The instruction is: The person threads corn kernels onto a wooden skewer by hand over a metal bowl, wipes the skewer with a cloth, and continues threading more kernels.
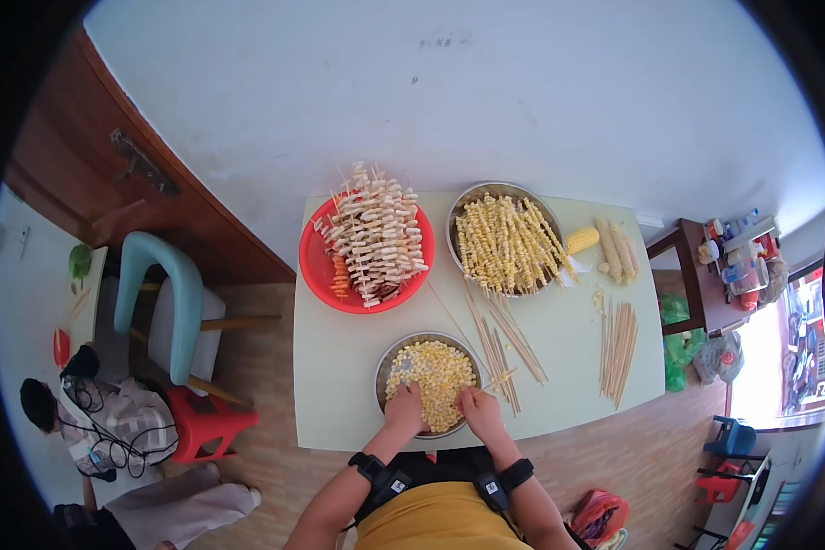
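A steel bowl (381,365) of loose corn kernels (442,368) stands at the table's front edge. My left hand (403,409) reaches into its left side, fingers curled down among the kernels; what they pinch is hidden. Over the bowl's right rim, my right hand (479,409) is closed on a thin bamboo skewer (499,379), which points up and to the right. Several bare bamboo sticks (495,353) lie just beyond that hand. Farther back, a larger steel bowl (453,240) holds many skewers threaded with corn kernels (506,240).
At back left, a red basin (316,266) holds skewers of pale sliced pieces (380,234). Corn cobs (617,249) and another bundle of sticks (619,353) lie on the right. A blue chair (142,261), a red stool (206,426) and a seated person's legs (188,502) are at left.
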The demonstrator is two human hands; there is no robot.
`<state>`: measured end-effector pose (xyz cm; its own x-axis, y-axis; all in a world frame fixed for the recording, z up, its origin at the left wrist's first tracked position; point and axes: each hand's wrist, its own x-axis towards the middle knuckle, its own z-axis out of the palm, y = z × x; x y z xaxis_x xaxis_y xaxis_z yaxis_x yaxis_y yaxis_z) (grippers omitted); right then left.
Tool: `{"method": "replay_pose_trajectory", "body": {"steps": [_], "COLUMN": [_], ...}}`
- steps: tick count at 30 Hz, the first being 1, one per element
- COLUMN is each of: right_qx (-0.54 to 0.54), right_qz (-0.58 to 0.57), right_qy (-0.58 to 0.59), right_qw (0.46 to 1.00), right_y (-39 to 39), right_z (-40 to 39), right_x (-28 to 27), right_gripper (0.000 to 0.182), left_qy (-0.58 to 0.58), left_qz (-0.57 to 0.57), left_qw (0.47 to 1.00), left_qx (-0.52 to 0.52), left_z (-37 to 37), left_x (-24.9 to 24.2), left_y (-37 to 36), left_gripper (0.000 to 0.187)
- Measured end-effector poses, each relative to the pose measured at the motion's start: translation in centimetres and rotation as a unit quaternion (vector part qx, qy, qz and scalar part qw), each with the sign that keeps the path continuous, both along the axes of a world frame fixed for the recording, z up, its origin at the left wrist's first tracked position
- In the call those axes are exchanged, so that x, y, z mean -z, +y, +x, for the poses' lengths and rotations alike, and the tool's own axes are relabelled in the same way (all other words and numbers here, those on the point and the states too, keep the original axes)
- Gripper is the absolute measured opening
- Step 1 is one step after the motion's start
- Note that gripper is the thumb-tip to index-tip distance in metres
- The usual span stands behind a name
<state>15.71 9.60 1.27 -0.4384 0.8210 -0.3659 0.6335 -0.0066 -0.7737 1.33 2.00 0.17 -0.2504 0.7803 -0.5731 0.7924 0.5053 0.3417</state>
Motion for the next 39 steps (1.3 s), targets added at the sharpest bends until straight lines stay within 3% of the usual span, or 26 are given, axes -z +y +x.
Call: {"method": "replay_pose_trajectory", "body": {"steps": [3,5,6,8,12,14,15,17,18,21,23,24,26,28,32,34,36,38,39], "right_qx": [0.038,0.039,0.040,0.033,0.051,0.126,0.126,0.206,0.206,0.119,-0.014,-0.022,-0.019,-0.017,-0.006,0.007,-0.003,-0.005,-0.004], "right_qz": [-0.036,-0.037,-0.036,-0.023,-0.011,-0.029,-0.027,-0.055,-0.054,-0.009,0.112,0.074,0.089,0.101,-0.043,-0.095,0.012,0.029,0.039], "right_qy": [-0.008,-0.009,-0.011,0.019,0.042,0.121,0.122,0.197,0.197,0.090,0.056,0.044,0.059,0.073,0.135,0.142,0.074,0.054,0.030], "right_qw": [0.999,0.998,0.998,0.999,0.998,0.984,0.984,0.957,0.957,0.989,0.992,0.996,0.994,0.992,0.990,0.985,0.997,0.998,0.999], "right_y": [0.4,1.1,1.4,1.9,2.6,2.9,3.0,2.7,2.3,1.0,0.2,0.1,0.0,0.0,0.1,0.3,1.6,2.7,2.9], "right_z": [-0.8,-1.7,-2.2,-3.4,-3.5,-2.4,-1.7,-0.3,-0.1,0.2,-0.5,-1.0,-2.1,-2.8,-3.6,-4.0,-3.4,-3.1,-3.0], "right_x": [0.8,1.0,1.3,1.8,0.9,0.8,1.1,2.4,1.8,0.9,1.9,1.9,2.6,3.2,1.7,-0.2,-1.1,-0.3,0.6], "right_gripper": [0.038,0.038,0.038,0.039,0.040,0.040,0.040,0.039,0.039,0.035,0.034,0.029,0.029,0.030,0.031,0.032,0.032,0.031,0.031], "left_qy": [0.017,-0.120,-0.122,-0.264,-0.222,-0.111,-0.111,-0.078,-0.079,-0.106,-0.152,-0.151,-0.246,-0.246,-0.316,-0.297,-0.280,-0.132,-0.130], "left_qz": [0.026,0.020,0.021,0.013,0.112,0.174,0.176,-0.025,-0.024,-0.019,0.054,0.057,0.137,0.140,0.154,0.159,0.168,0.212,0.216], "left_qw": [0.999,0.986,0.986,0.931,0.933,0.956,0.956,0.989,0.989,0.990,0.980,0.980,0.928,0.924,0.901,0.909,0.916,0.948,0.947], "left_qx": [-0.016,-0.115,-0.114,-0.251,-0.259,-0.207,-0.208,-0.120,-0.120,-0.093,-0.119,-0.118,-0.246,-0.256,-0.254,-0.245,-0.233,-0.200,-0.199], "left_z": [-0.9,-2.2,-2.6,-3.2,-3.9,-3.6,-3.4,-2.7,-2.4,-1.3,-1.0,-0.7,-0.1,0.2,-1.3,-3.0,-3.6,-4.1,-4.1], "left_x": [0.6,1.3,1.3,1.5,1.6,-0.6,-0.4,0.5,0.6,1.3,3.2,3.9,5.1,4.4,3.0,2.6,2.5,2.4,2.0], "left_y": [0.4,1.3,1.9,2.6,1.8,1.0,0.5,-0.8,-0.7,-0.5,-0.5,-0.3,-0.3,-0.2,0.1,0.0,0.1,0.5,0.7], "left_gripper": [0.068,0.057,0.057,0.048,0.047,0.048,0.048,0.060,0.060,0.074,0.081,0.081,0.075,0.073,0.069,0.070,0.072,0.072,0.072]}}
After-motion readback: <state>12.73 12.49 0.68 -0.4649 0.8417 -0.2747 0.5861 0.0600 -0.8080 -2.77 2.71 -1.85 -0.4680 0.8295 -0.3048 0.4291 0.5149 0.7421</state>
